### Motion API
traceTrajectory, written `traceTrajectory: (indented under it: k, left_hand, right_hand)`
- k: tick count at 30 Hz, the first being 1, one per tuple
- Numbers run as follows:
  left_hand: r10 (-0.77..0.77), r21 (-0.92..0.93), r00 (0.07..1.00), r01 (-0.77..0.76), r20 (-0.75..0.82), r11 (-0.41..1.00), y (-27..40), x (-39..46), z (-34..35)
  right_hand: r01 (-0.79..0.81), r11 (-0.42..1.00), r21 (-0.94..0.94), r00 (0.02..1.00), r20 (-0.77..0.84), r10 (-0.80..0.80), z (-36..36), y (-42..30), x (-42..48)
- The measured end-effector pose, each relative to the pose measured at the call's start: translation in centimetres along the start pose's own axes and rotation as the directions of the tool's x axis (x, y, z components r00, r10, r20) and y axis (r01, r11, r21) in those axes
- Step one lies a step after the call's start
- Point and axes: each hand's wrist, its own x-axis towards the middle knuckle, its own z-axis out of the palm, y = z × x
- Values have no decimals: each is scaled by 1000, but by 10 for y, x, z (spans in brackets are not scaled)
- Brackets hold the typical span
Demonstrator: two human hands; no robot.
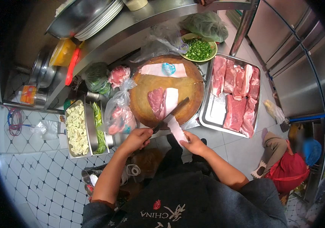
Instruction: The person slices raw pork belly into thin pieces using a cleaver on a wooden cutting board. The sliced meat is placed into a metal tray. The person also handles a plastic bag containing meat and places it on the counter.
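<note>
My left hand (138,138) grips the dark handle of a kitchen knife (180,107), whose blade reaches up and right over the near edge of a round wooden chopping block (141,85). Between the fingers of my right hand (193,143) is a pale strip of pork skin or fat (175,130); its far end meets the blade. Just beyond the blade lies a piece of raw pork (156,100), red on the left and white on the right. Farther back, a flat pale strip of pork skin (151,70) bears a blue stamp mark.
Right of the block stands a metal tray (205,119) of raw pork pieces. Behind is a bowl of chopped green vegetables (198,49). Bagged meat (119,119) and metal pans of cauliflower (77,129) and sliced greens (99,134) stand left. A person in red (287,171) is low at right.
</note>
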Motion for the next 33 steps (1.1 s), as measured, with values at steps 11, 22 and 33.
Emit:
traceTrajectory:
  k: [11,22,33]
  left_hand:
    - [340,600,934,-211,-109,772,6,-25,36]
    - [456,780,885,-217,-97,587,-46,-24,40]
    - [454,763,875,-177,-167,622,-45,-7,69]
  right_hand:
    - [-452,841,297,865,377,332,-6,-29,56]
    - [-284,738,612,952,274,139,27,-19,51]
    - [290,951,111,912,-333,-239,88,59,50]
